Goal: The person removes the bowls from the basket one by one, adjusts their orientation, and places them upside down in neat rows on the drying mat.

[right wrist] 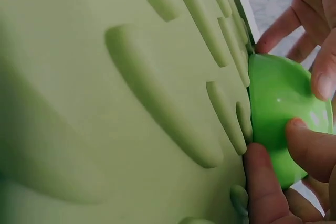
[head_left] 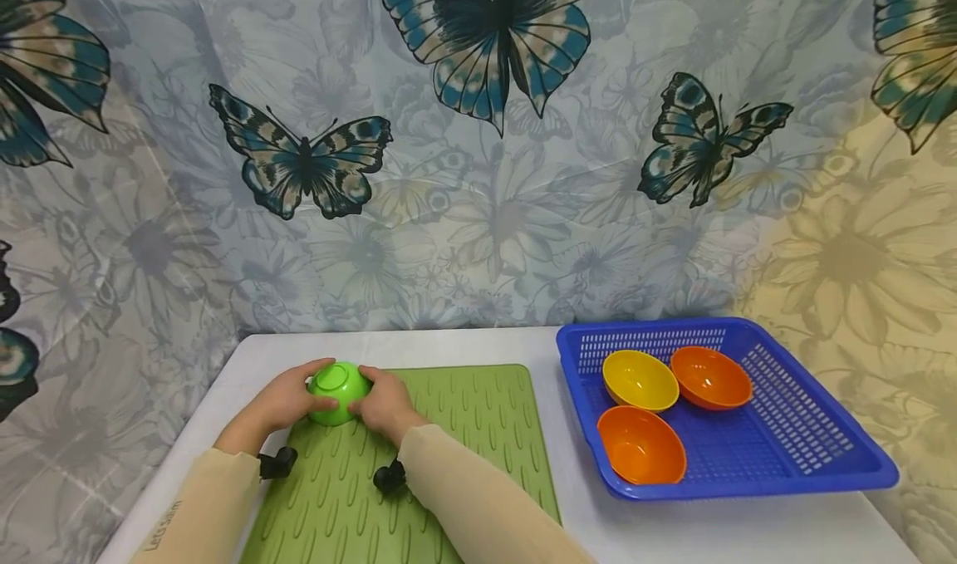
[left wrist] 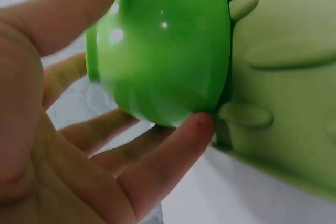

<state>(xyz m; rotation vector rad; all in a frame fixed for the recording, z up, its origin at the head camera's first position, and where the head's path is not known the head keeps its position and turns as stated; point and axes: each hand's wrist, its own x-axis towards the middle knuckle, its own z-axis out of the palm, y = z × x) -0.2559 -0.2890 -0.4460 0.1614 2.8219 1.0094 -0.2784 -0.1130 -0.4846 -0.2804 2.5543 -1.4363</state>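
Note:
A bright green bowl [head_left: 340, 391] sits upside down on the far left corner of the green ridged mat [head_left: 478, 431], its foot ring facing up. From the left, my left hand [head_left: 282, 399] grips it, thumb on the near side and fingers around the far side. My right hand [head_left: 389, 406] holds the opposite side with thumb and fingers. In the left wrist view the bowl [left wrist: 168, 51] has its rim down at the mat, with a fingertip right at the rim. Both hands frame the bowl [right wrist: 273, 103] in the right wrist view.
To the right, a blue plastic basket [head_left: 770, 464] stands on the white table [head_left: 523, 346]. Inside are a yellow bowl [head_left: 640, 380], an orange bowl [head_left: 710, 377] at the back and another orange bowl [head_left: 641, 445] in front. A butterfly-print cloth [head_left: 493, 215] hangs behind.

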